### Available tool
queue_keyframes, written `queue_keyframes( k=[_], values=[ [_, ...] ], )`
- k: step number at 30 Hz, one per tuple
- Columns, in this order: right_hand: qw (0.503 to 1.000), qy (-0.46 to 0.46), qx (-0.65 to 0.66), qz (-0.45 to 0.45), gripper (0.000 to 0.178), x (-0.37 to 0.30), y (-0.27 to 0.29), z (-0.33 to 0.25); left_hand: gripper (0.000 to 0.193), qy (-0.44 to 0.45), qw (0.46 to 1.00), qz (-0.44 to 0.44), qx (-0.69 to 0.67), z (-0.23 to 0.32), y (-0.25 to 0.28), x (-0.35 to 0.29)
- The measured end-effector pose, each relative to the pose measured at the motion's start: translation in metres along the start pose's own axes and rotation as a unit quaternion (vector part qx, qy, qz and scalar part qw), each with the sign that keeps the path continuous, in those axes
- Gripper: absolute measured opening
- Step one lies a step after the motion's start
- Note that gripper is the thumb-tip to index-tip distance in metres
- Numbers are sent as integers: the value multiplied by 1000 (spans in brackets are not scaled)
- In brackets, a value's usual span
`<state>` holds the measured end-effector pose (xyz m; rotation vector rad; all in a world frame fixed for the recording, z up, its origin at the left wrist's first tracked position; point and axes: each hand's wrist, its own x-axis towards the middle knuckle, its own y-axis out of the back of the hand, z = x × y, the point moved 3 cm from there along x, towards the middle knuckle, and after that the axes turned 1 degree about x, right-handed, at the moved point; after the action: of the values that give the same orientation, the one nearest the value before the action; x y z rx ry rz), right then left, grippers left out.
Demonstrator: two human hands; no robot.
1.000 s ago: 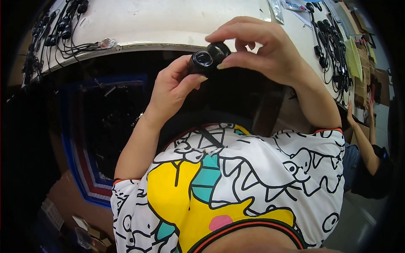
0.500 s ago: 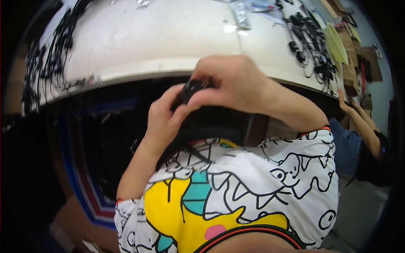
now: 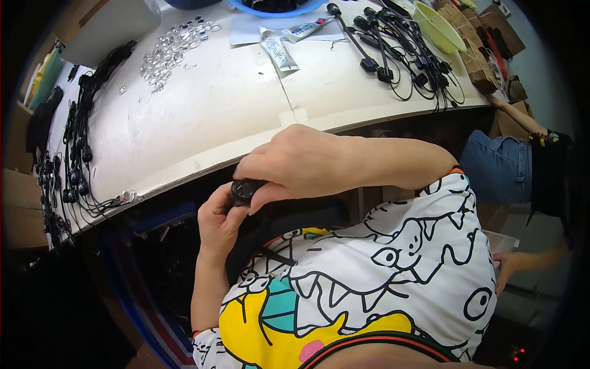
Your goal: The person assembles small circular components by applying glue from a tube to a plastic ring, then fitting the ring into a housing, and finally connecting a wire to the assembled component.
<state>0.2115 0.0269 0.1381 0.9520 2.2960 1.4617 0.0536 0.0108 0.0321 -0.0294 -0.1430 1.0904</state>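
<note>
So both hands are on the same thing here: a small black cylindrical part (image 3: 244,190), held in the air just off the near edge of the white worktop (image 3: 203,117), not resting on it. The left hand (image 3: 218,222) pinches it between thumb and fingers from the lower left. The right hand (image 3: 294,165) is wrapped over it from the other side, fingers curled and thumb underneath, so a good bit of the part is covered. Its round dark face points up at the camera. Can't make out any finer detail on it.

As for the worktop, a long bunch of black cables (image 3: 81,144) runs down the left edge, with a few ends reaching the near left corner. Further back, toward the far left corner, there's a loose scatter of clear glassy pieces (image 3: 172,51). Around the middle of the far edge sits a blue basin (image 3: 286,12) with dark stuff in it, and two squeeze tubes (image 3: 279,51) lie in front of that. Over by the right edge it's another tangle of black cables (image 3: 424,67) beside a pale yellow bowl (image 3: 439,27). Someone in jeans (image 3: 496,166) is standing past the near right corner.
</note>
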Motion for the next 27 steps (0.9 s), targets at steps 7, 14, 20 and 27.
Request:
queue_keyframes(
  k=[7,14,20,27],
  values=[
    [990,-120,55,-40,37,-4,-3,-2,23,2,996,72,-48,4,-3,-5],
    [954,-116,263,83,30,12,-37,13,29,-36,988,93,119,-6,17,-3],
    [971,-64,200,116,24,30,-49,2,27,-30,996,83,-18,-16,31,-12],
    [983,-50,118,133,27,53,-36,-2,24,-42,995,73,-58,-12,45,-5]
  ],
)
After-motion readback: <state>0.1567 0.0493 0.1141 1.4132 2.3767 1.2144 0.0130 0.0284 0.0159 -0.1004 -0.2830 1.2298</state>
